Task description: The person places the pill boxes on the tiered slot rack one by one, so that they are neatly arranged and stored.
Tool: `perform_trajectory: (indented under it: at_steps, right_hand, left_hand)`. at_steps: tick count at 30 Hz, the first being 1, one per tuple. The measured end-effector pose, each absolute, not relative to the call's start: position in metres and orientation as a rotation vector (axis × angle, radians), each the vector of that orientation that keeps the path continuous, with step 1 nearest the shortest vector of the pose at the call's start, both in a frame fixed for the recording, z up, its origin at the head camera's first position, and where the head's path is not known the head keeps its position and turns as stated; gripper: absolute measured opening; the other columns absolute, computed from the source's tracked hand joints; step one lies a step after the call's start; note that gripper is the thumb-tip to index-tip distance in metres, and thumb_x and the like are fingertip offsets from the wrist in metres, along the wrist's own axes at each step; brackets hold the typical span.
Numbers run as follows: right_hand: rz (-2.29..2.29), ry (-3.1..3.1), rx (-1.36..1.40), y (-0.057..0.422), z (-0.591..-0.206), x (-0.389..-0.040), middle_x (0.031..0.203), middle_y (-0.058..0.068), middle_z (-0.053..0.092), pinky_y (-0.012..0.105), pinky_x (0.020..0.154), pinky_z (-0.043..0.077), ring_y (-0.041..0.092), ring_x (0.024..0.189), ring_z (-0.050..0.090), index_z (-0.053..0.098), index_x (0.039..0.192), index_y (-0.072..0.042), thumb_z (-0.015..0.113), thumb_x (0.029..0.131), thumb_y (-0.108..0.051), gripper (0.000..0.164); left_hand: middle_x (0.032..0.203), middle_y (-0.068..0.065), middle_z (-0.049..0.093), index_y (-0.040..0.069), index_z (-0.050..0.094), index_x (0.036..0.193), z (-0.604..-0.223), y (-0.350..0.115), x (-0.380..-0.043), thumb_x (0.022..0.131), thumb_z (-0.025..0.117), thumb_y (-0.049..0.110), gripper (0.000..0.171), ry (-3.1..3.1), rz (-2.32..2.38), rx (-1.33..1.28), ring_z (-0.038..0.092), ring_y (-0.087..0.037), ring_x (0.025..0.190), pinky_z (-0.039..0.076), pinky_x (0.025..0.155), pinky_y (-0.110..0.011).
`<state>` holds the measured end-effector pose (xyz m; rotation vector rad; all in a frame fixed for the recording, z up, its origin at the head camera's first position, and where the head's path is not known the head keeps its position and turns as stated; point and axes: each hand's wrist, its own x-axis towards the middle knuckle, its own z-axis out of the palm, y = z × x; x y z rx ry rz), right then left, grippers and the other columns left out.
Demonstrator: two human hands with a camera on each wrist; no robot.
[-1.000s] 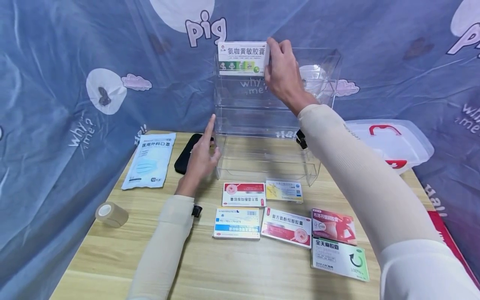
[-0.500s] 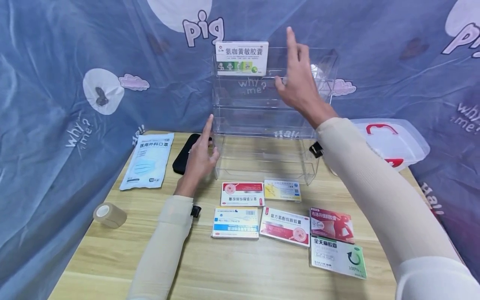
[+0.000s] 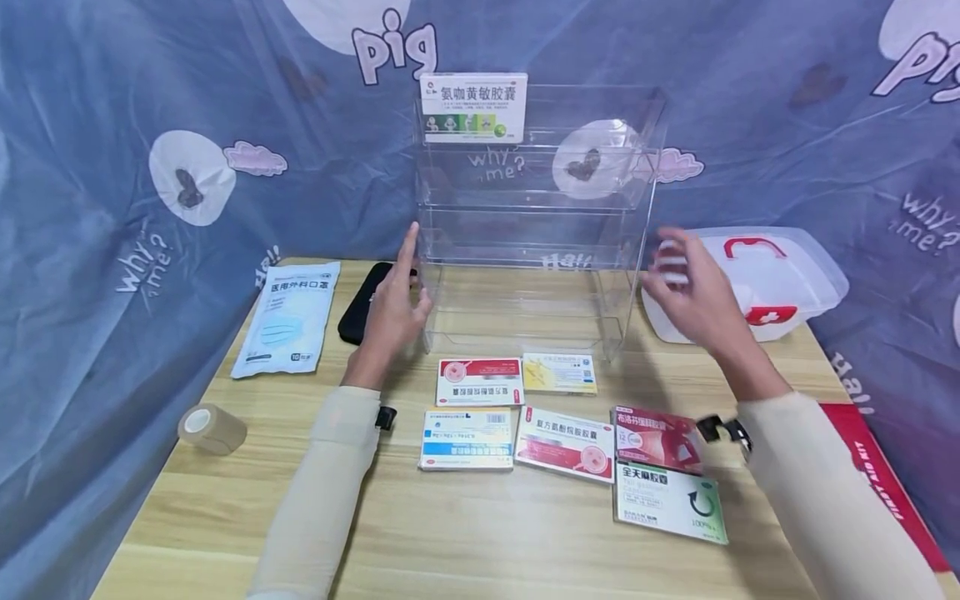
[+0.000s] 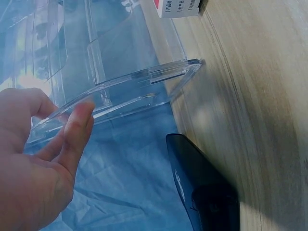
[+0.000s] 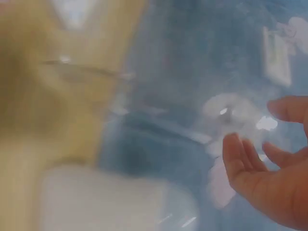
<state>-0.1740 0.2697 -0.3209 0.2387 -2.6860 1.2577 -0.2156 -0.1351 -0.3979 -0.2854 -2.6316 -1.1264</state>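
A clear acrylic tiered rack (image 3: 525,217) stands on the table. On its top tier, at the left end, a white and green medicine box (image 3: 474,108) stands upright. My left hand (image 3: 393,304) rests against the rack's left side, index finger straight; in the left wrist view its fingers (image 4: 79,125) are at the panel edge. My right hand (image 3: 697,292) is to the right of the rack, fingers loosely bent and holding nothing. Before the rack lie a red and white box (image 3: 480,382), a yellow and white box (image 3: 558,372), a blue and white box (image 3: 466,438) and another red-white box (image 3: 566,443).
A pink-red box (image 3: 657,439) and a green-white box (image 3: 670,502) lie at right. Behind my right hand sits a translucent first-aid case (image 3: 795,275). On the left are a mask packet (image 3: 287,318), a black case (image 3: 358,304) and a tan bandage roll (image 3: 213,429).
My right hand has let go of the white and green box, moved away from it, then come down to the right of the rack. The left hand stays at the rack's side.
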Motion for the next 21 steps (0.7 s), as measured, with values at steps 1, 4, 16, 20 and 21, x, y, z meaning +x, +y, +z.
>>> perform_trajectory:
  at_steps: [1,4,16,20,21]
  right_hand:
    - [1.249,-2.724,0.237,0.280,-0.331,-0.165,0.141,0.030,0.059,0.005,0.091,0.047,0.011,0.113,0.064,0.044,0.159,-0.002,0.066,0.105,-0.011,0.059]
    - [1.189,-2.889,0.254,0.307,-0.359,-0.139,0.130,0.028,0.066,0.005,0.084,0.048,0.003,0.107,0.062,0.054,0.147,0.003,0.064,0.107,-0.014,0.045]
    - [1.419,-3.355,0.186,0.369,-0.420,-0.061,0.136,0.023,0.062,0.026,0.080,0.055,0.025,0.111,0.059,0.050,0.151,0.006,0.073,0.101,-0.024,0.063]
    - [1.461,-3.319,0.206,0.369,-0.427,-0.053,0.129,0.018,0.062,0.025,0.079,0.053,0.022,0.107,0.056,0.052,0.149,0.005,0.081,0.094,-0.020,0.067]
    - [1.462,-3.306,0.206,0.368,-0.428,-0.051,0.127,0.017,0.063,0.025,0.079,0.053,0.020,0.105,0.056,0.054,0.148,0.005,0.082,0.093,-0.019,0.067]
  left_hand:
    - [0.156,-0.018,0.058,0.049,0.004,0.172,-0.398,-0.135,-0.216,0.098,0.062,-0.005,0.108,-2.632,-1.125,-0.286,0.068,-0.036,0.127,0.059,0.094,-0.054]
    - [0.156,-0.018,0.059,0.050,0.004,0.172,-0.398,-0.135,-0.216,0.098,0.062,-0.005,0.108,-2.630,-1.124,-0.284,0.068,-0.036,0.127,0.059,0.095,-0.054]
    - [0.154,-0.018,0.059,0.049,0.004,0.172,-0.397,-0.134,-0.216,0.098,0.062,-0.004,0.108,-2.624,-1.143,-0.278,0.069,-0.037,0.128,0.059,0.098,-0.055]
    - [0.154,-0.019,0.059,0.047,0.005,0.172,-0.397,-0.134,-0.215,0.097,0.062,-0.006,0.108,-2.623,-1.153,-0.271,0.069,-0.039,0.128,0.059,0.098,-0.056]
    - [0.154,-0.020,0.059,0.047,0.005,0.172,-0.398,-0.133,-0.215,0.097,0.061,-0.006,0.108,-2.625,-1.153,-0.273,0.069,-0.039,0.128,0.059,0.098,-0.056]
